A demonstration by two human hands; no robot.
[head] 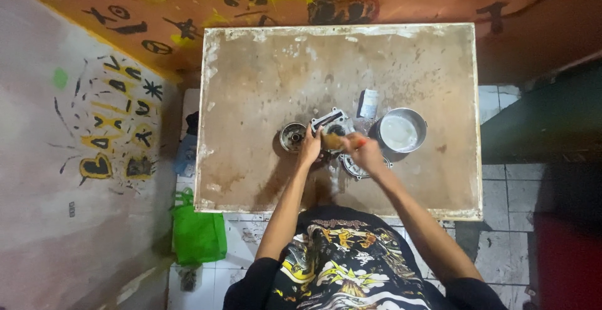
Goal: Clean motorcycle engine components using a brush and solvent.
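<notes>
Both arms reach forward over the worn table (263, 84), forearms converging at its middle. Left hand (310, 147) is curled, fingers pressed on a metal engine part (331, 122) beside a round metal piece (292, 136). Right hand (367, 154) is fisted around an orange-handled brush (342, 141) pointing left at that part; a metal pot (402, 131) of whitish liquid sits just right.

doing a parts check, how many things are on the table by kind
Round metal parts: 2, drum-like part and disc
Metal casing: 1
Metal bowl: 1
Small packet: 1
Brush-like tool in right hand: 1
Total: 6
</notes>
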